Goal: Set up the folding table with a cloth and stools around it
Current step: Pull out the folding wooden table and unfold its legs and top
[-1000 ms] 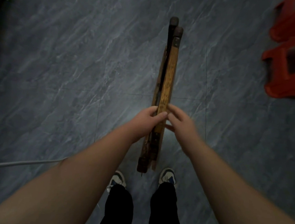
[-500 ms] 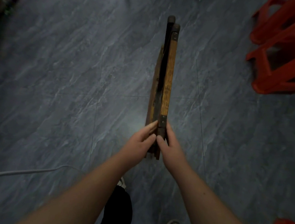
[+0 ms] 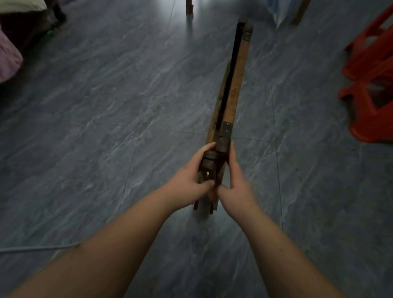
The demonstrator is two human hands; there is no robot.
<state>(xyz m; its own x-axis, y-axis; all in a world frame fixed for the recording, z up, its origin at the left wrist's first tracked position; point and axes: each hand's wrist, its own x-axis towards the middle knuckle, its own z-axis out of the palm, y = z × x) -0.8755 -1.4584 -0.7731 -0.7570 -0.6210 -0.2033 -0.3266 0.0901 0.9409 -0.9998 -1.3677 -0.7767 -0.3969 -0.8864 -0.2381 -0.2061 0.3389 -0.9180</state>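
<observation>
At mid-frame the folding table stands folded flat on edge on the floor, the left hand and right hand each with a narrow grip clasping its near end, probably to pull the halves apart, while the red stools wait at the right edge.

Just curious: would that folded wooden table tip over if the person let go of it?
Probably: the folded table looks thin and stands on edge, steadied by the left hand and right hand. Its wooden frame looks stiff, not floppy.
</observation>
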